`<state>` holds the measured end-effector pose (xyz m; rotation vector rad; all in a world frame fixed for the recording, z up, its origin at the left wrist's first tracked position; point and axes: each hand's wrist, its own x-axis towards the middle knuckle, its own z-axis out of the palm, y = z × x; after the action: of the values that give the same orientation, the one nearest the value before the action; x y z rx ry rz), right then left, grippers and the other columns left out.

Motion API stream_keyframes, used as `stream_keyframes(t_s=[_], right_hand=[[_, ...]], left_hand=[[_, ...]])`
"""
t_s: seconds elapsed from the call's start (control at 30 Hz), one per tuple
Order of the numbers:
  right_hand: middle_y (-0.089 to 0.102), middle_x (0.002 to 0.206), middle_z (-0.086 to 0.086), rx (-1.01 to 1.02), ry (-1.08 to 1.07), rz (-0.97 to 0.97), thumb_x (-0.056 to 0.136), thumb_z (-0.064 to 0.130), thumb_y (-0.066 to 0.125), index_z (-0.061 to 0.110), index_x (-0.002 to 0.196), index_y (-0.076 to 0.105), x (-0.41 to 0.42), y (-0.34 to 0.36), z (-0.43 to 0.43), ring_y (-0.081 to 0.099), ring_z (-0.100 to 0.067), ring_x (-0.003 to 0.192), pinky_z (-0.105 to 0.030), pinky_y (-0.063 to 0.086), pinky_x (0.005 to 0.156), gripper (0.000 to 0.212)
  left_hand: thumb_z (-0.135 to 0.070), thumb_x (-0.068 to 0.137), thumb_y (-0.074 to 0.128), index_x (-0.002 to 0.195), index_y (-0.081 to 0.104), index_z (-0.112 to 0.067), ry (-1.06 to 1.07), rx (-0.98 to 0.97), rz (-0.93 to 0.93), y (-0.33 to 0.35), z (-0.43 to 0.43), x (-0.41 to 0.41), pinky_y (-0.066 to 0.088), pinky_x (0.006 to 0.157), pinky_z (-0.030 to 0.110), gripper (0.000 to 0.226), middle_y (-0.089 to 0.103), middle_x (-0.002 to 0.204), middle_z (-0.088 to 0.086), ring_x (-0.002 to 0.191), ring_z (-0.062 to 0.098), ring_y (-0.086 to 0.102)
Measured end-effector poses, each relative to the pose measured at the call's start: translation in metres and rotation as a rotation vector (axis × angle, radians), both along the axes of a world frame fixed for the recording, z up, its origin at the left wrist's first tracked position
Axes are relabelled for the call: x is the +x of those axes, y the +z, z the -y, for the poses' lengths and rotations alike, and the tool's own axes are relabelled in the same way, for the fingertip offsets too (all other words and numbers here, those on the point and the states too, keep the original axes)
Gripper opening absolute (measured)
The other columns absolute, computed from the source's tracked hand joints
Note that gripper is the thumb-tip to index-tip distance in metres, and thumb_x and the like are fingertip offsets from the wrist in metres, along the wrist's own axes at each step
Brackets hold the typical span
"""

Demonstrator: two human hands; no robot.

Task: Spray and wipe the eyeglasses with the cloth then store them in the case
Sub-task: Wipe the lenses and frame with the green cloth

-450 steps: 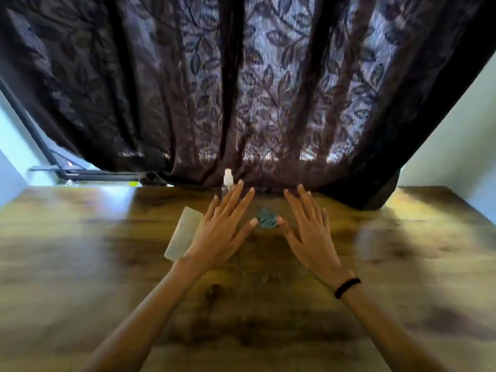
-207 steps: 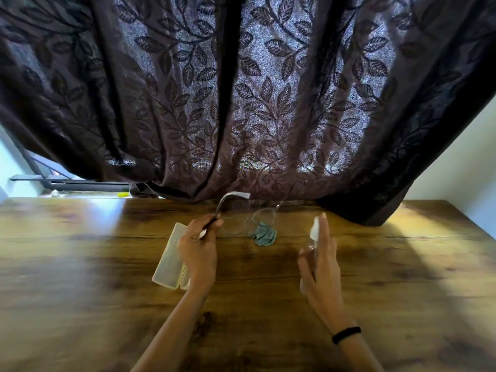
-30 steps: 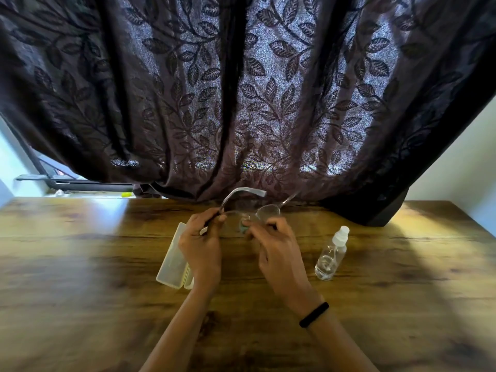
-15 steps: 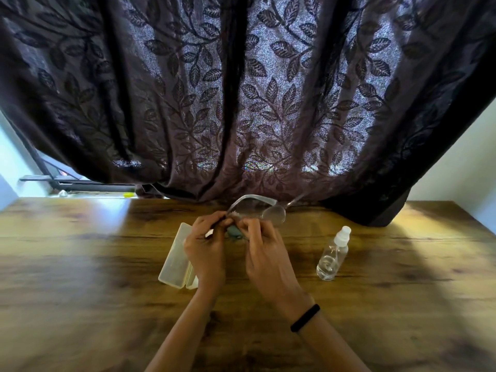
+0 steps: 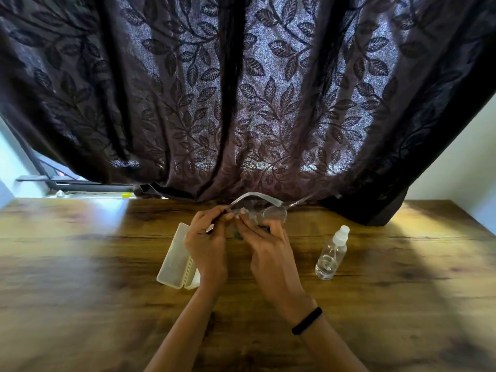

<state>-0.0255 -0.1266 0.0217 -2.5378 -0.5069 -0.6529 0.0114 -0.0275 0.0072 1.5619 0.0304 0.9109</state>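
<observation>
Clear-framed eyeglasses [image 5: 268, 208] are held up above the wooden table [image 5: 80, 264], near the curtain's hem. My left hand [image 5: 208, 244] pinches the frame at its left side. My right hand [image 5: 268, 248] presses a small teal cloth [image 5: 248, 217] against a lens; most of the cloth is hidden by my fingers. A white glasses case [image 5: 175, 257] lies open on the table just left of my left hand. A clear spray bottle [image 5: 331, 255] with a white cap stands upright to the right of my right hand.
A dark leaf-patterned curtain [image 5: 241, 103] hangs along the table's far edge, right behind the glasses. A white wall [image 5: 461, 157] rises at the right. A window ledge [image 5: 80, 186] shows at the far left.
Over the last second my right hand has worked the cloth along the lens and the glasses have tipped slightly. Earlier, the right hand put the spray bottle down and picked up the cloth.
</observation>
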Motion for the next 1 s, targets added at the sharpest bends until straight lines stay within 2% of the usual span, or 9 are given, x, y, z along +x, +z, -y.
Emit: stream_keyframes(t_s=[0.13, 0.23, 0.33, 0.47, 0.63, 0.73, 0.83, 0.9, 1.0], right_hand=[[0.057, 0.131, -0.001, -0.016, 0.03, 0.018, 0.078, -0.008, 0.052, 0.015, 0.125, 0.053, 0.004, 0.006, 0.0, 0.053, -0.025, 0.096, -0.037, 0.05, 0.081, 0.053], [0.059, 0.129, 0.002, -0.117, -0.086, 0.076, 0.075, -0.003, 0.06, 0.015, 0.122, 0.055, 0.005, 0.007, 0.001, 0.052, -0.021, 0.094, -0.034, 0.05, 0.074, 0.051], [0.063, 0.121, 0.001, -0.176, -0.201, 0.133, 0.069, 0.001, 0.069, 0.012, 0.115, 0.061, 0.004, 0.005, -0.001, 0.058, -0.022, 0.089, -0.031, 0.052, 0.071, 0.048], [0.066, 0.117, -0.003, -0.139, -0.181, 0.184, 0.071, -0.003, 0.068, 0.008, 0.11, 0.064, 0.003, 0.001, -0.004, 0.056, -0.023, 0.084, -0.03, 0.054, 0.069, 0.041], [0.064, 0.121, -0.002, 0.075, 0.043, 0.12, 0.075, -0.01, 0.057, 0.009, 0.119, 0.059, -0.001, 0.0, -0.004, 0.046, -0.019, 0.087, -0.026, 0.051, 0.074, 0.048], [0.062, 0.121, 0.007, 0.293, 0.147, -0.024, 0.079, -0.009, 0.054, 0.015, 0.118, 0.06, -0.002, 0.002, -0.001, 0.051, -0.019, 0.094, -0.021, 0.047, 0.081, 0.046], [0.062, 0.113, 0.016, 0.497, 0.221, -0.192, 0.083, -0.003, 0.057, 0.019, 0.112, 0.064, -0.001, 0.003, 0.009, 0.052, -0.007, 0.097, -0.013, 0.045, 0.08, 0.037], [0.065, 0.103, 0.021, 0.578, 0.215, -0.212, 0.083, -0.002, 0.06, 0.022, 0.109, 0.065, 0.0, 0.003, 0.018, 0.053, 0.0, 0.094, -0.011, 0.045, 0.077, 0.036], [0.063, 0.095, 0.022, 0.661, 0.046, -0.085, 0.081, -0.002, 0.062, 0.021, 0.111, 0.063, 0.008, 0.002, 0.032, 0.056, 0.004, 0.083, -0.004, 0.043, 0.069, 0.037]], left_hand=[[0.005, 0.072, 0.068, 0.092, 0.066, -0.019, -0.014, 0.003, -0.005, 0.0, 0.0, 0.002, 0.048, 0.073, 0.01, 0.031, 0.065, 0.083, -0.003, 0.079, -0.004, 0.061], [0.004, 0.072, 0.069, 0.092, 0.067, -0.018, -0.007, 0.024, 0.005, 0.001, -0.002, 0.001, 0.048, 0.072, 0.009, 0.03, 0.066, 0.083, -0.001, 0.077, 0.0, 0.062], [0.005, 0.073, 0.068, 0.093, 0.067, -0.016, 0.019, 0.018, 0.018, 0.004, -0.002, 0.001, 0.051, 0.072, 0.015, 0.029, 0.066, 0.085, 0.003, 0.078, 0.006, 0.062], [0.009, 0.074, 0.064, 0.093, 0.068, -0.005, 0.048, 0.024, 0.03, 0.008, -0.003, 0.004, 0.05, 0.073, 0.014, 0.024, 0.065, 0.085, 0.006, 0.078, 0.016, 0.062], [0.01, 0.074, 0.064, 0.092, 0.069, -0.004, 0.073, 0.008, 0.024, 0.01, -0.005, 0.004, 0.047, 0.073, 0.011, 0.024, 0.065, 0.085, 0.007, 0.078, 0.015, 0.062], [0.01, 0.073, 0.064, 0.093, 0.066, -0.014, 0.075, 0.005, 0.029, 0.01, -0.005, 0.002, 0.046, 0.073, 0.009, 0.032, 0.064, 0.084, 0.002, 0.077, -0.002, 0.06], [0.009, 0.072, 0.067, 0.092, 0.069, -0.007, 0.092, 0.044, 0.021, 0.007, -0.008, 0.002, 0.043, 0.072, 0.005, 0.025, 0.063, 0.084, 0.001, 0.076, -0.011, 0.057], [0.008, 0.072, 0.067, 0.091, 0.069, -0.002, 0.099, 0.077, 0.024, 0.006, -0.01, 0.001, 0.042, 0.071, 0.003, 0.022, 0.062, 0.084, -0.001, 0.076, -0.011, 0.057], [0.009, 0.071, 0.067, 0.091, 0.069, 0.0, 0.094, 0.086, 0.032, 0.007, -0.012, 0.001, 0.042, 0.069, 0.002, 0.022, 0.061, 0.083, -0.004, 0.077, -0.015, 0.057]])
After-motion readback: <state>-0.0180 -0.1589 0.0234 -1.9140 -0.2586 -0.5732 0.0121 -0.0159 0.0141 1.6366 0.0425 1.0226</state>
